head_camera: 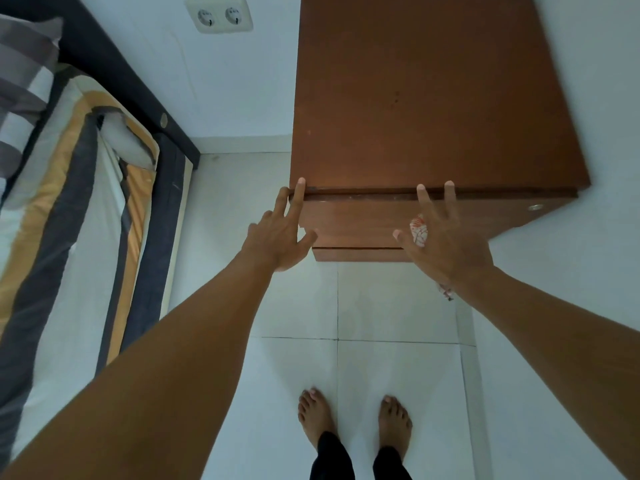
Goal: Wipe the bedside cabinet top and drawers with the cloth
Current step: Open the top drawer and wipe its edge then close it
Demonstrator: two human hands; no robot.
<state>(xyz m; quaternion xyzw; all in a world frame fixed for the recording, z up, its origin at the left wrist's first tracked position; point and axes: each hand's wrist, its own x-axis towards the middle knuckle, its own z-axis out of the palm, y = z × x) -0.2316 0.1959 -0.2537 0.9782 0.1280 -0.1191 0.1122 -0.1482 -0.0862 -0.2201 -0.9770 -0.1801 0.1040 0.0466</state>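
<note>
Brown cabinet (pixel 433 98), splayed fingers (pixel 421 202) over cloth (pixel 418 231)

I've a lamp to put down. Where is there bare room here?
The whole cabinet top is bare, from the wall to its front edge. Only that edge is crowded: the left hand at the left corner, the right hand with the cloth near the middle.
</note>
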